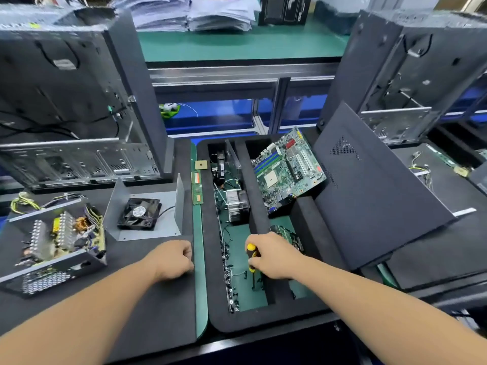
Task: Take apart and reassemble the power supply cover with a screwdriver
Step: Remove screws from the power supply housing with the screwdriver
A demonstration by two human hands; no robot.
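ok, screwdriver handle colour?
Yellow and black; the screwdriver shows in the head view, held by the right hand.

There is only one view, from a camera on the person's head. It looks forward and steeply down on the workbench, so both forearms enter from the bottom edge and reach away from the lens. The left hand (174, 259) and the right hand (274, 256) are near the centre, quite close to the camera. The lens is wide: the two computer cases, left (66, 101) and right (421, 75), lean outward at the sides, and straight edges look curved. At the top the view reaches a far shelf with paper stacks (189, 11), which are blurred.
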